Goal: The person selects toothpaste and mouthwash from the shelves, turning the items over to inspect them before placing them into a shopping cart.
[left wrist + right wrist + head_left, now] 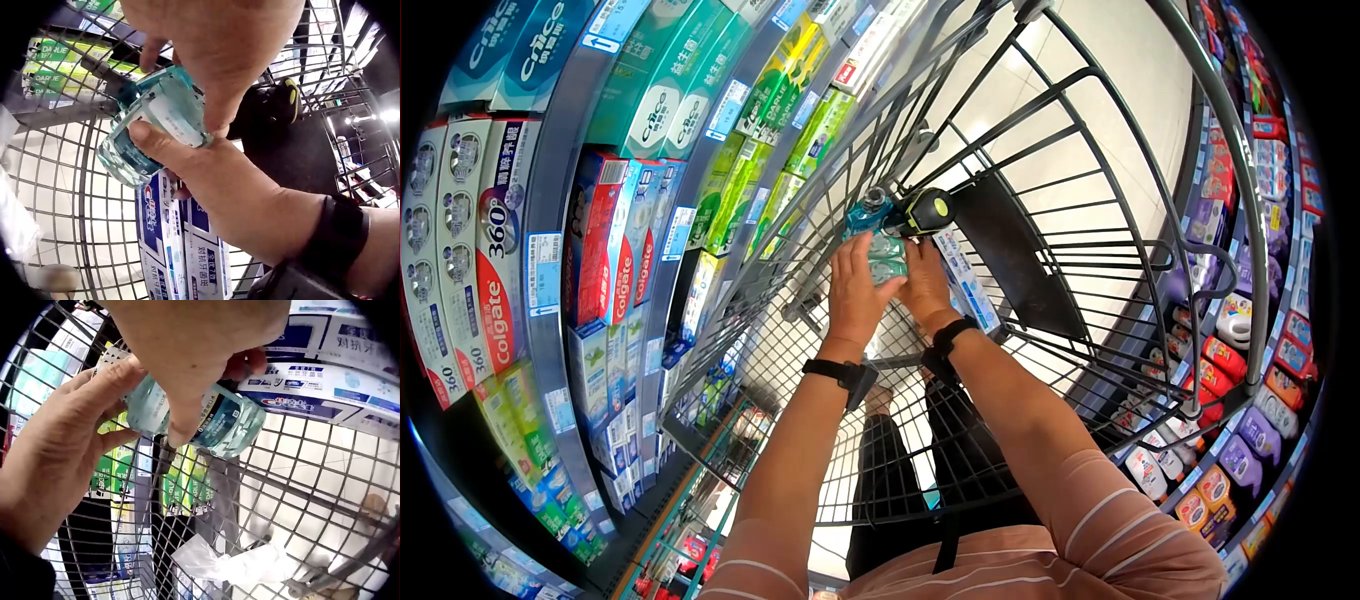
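Observation:
Both hands hold a clear teal mouthwash bottle [888, 257] inside the shopping cart. In the head view my left hand [860, 290] is on its left side and my right hand [926, 285] on its right. The right thumb presses the dark label [134, 153] in the left wrist view. In the right wrist view, the bottle's base [247, 428] points right, between the hands and the cart's wire mesh. Crest toothpaste boxes [203, 250] lie side by side right by the bottle. A black object with a yellow-green disc [930, 211] sits just beyond the hands.
The wire cart [1090, 130] surrounds the hands, with a black panel [1020, 255] at its right and a curved handle [1235, 160] further right. Shelves of toothpaste boxes [615, 240] stand close on the left. Bottles [1215, 365] line shelves on the right.

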A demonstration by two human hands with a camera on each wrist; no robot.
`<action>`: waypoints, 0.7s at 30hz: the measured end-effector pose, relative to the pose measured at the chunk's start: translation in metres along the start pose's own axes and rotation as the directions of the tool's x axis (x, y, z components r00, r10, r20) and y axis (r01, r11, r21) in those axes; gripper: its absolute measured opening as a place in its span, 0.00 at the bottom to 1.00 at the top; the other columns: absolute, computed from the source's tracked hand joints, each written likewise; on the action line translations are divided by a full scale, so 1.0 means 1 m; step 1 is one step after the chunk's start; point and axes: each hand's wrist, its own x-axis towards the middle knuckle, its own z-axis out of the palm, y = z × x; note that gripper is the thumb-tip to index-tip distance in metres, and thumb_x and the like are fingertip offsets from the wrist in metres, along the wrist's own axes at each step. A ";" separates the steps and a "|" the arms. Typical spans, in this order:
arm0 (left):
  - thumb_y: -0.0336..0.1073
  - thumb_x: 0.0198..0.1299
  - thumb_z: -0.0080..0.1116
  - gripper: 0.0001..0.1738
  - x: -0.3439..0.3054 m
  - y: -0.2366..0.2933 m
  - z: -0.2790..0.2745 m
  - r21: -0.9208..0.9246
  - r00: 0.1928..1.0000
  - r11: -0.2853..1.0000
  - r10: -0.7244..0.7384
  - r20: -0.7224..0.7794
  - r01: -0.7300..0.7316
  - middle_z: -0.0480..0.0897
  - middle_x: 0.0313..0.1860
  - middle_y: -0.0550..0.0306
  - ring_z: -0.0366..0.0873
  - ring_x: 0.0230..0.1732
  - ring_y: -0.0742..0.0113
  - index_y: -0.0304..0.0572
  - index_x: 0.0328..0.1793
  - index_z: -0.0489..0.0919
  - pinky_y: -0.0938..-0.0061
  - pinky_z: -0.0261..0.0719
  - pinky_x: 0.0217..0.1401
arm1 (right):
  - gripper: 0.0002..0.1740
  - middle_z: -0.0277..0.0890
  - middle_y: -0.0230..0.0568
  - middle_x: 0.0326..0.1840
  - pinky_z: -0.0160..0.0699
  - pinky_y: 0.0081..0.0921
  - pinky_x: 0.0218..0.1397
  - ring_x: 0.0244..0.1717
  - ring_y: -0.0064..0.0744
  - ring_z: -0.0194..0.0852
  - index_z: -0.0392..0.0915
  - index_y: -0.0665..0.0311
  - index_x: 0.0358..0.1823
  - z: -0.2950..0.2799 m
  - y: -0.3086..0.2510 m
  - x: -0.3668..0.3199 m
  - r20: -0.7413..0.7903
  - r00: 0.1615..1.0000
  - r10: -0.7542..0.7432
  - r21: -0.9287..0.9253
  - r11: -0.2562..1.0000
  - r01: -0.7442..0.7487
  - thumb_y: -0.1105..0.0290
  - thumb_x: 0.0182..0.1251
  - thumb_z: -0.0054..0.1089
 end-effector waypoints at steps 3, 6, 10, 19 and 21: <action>0.39 0.52 0.79 0.51 -0.005 0.010 0.004 0.061 0.995 0.995 -0.087 0.046 0.084 0.68 0.72 0.40 0.67 0.71 0.39 0.38 0.78 0.61 0.53 0.69 0.75 | 0.41 0.78 0.57 0.55 0.82 0.46 0.53 0.54 0.57 0.81 0.68 0.63 0.70 -0.010 -0.001 0.000 0.095 0.990 0.105 -0.057 0.993 -0.100 0.68 0.53 0.76; 0.41 0.55 0.77 0.51 -0.014 0.011 0.014 -0.018 0.978 0.981 -0.189 0.084 0.192 0.66 0.74 0.39 0.66 0.73 0.37 0.37 0.79 0.59 0.55 0.71 0.74 | 0.40 0.83 0.59 0.49 0.83 0.48 0.50 0.50 0.56 0.85 0.67 0.66 0.69 -0.017 0.003 0.002 0.211 0.957 0.199 -0.057 0.980 -0.191 0.63 0.57 0.75; 0.40 0.60 0.73 0.51 -0.020 0.019 0.010 -0.118 0.938 0.944 -0.281 0.202 0.308 0.64 0.76 0.33 0.66 0.74 0.35 0.32 0.82 0.54 0.56 0.73 0.73 | 0.40 0.85 0.60 0.49 0.82 0.47 0.54 0.52 0.59 0.84 0.65 0.68 0.70 -0.012 0.016 -0.006 0.212 0.962 0.173 0.070 0.979 -0.192 0.62 0.60 0.73; 0.45 0.62 0.71 0.50 -0.053 0.037 -0.037 -0.121 0.886 0.915 -0.329 0.326 0.384 0.67 0.74 0.27 0.68 0.73 0.32 0.28 0.81 0.56 0.55 0.72 0.73 | 0.40 0.85 0.61 0.42 0.86 0.39 0.44 0.39 0.51 0.88 0.60 0.71 0.71 -0.031 0.021 -0.021 0.349 0.909 0.229 0.396 0.843 -0.364 0.71 0.58 0.69; 0.46 0.63 0.70 0.48 -0.070 0.043 -0.055 -0.164 0.902 0.915 -0.311 0.298 0.369 0.68 0.73 0.27 0.74 0.70 0.38 0.27 0.80 0.58 0.56 0.76 0.69 | 0.34 0.81 0.51 0.33 0.86 0.33 0.28 0.28 0.39 0.87 0.61 0.75 0.65 -0.060 -0.006 -0.032 0.402 0.880 0.252 0.451 0.782 -0.430 0.73 0.61 0.66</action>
